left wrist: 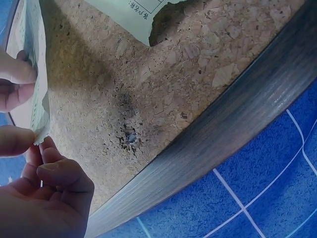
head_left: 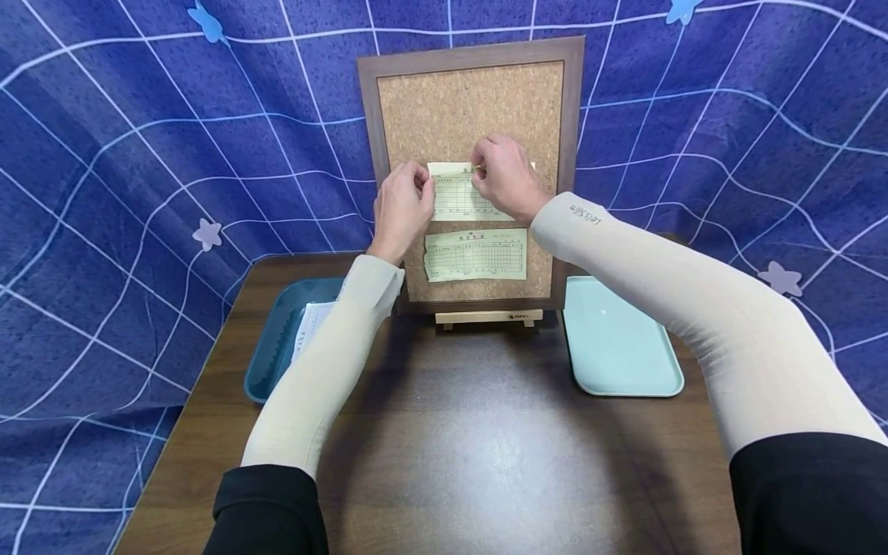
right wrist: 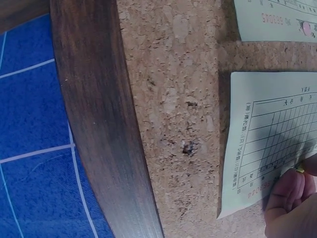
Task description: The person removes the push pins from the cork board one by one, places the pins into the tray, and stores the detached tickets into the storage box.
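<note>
A cork board [head_left: 479, 108] in a brown frame stands upright, with two pale green printed forms on its face. My left hand [head_left: 405, 204] pinches the left edge of the upper form [head_left: 454, 196] between thumb and finger; in the left wrist view that edge [left wrist: 42, 106] stands off the cork. At the top of this form, my right hand [head_left: 509, 176] pinches a small yellow push pin [right wrist: 300, 169], mostly hidden by the fingertips. Below is the lower form [head_left: 475, 256], its left edge torn, with a pink pin [right wrist: 306, 28] at its top.
The board leans on a small wooden easel [head_left: 489, 317] at the back of the brown table [head_left: 486, 447]. To the left is a dark teal tray [head_left: 267, 362] holding white papers [head_left: 310, 327]; to the right lies a light blue tray [head_left: 620, 339]. A blue curtain [head_left: 139, 193] hangs behind.
</note>
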{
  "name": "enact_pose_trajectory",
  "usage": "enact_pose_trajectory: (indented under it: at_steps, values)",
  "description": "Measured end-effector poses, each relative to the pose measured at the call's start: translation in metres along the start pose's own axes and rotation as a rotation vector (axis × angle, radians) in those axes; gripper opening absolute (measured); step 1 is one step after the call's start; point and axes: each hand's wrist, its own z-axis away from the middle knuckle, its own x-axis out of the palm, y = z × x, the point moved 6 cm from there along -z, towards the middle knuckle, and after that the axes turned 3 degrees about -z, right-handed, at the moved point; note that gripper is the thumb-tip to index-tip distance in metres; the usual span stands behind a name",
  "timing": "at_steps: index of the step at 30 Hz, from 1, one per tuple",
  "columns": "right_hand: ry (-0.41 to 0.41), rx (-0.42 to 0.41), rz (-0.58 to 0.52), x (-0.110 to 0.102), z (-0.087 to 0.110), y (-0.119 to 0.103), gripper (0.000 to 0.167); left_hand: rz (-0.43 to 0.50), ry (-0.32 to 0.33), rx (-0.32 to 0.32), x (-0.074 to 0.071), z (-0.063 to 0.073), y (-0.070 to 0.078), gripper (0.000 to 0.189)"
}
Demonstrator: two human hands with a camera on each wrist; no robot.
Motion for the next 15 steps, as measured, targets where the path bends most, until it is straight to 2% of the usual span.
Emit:
enact_pose_trajectory:
  at_steps: [6,13,15]
  values:
    - [-0.009,0.016,0.01,0.001,0.0005,-0.0021,0.007,-0.003,-0.013,-0.025,0.0015,0.0002,-0.0032,0.014]
    - [-0.005,0.027,0.038,-0.0016,0.001,-0.0013,0.001,-0.001,-0.015,-0.025,0.002,-0.0017,-0.0026,0.014]
    - [0.001,0.02,0.034,-0.0023,0.0009,-0.0007,0.003,0.0,-0.015,-0.024,0.0021,-0.002,-0.0023,0.014]
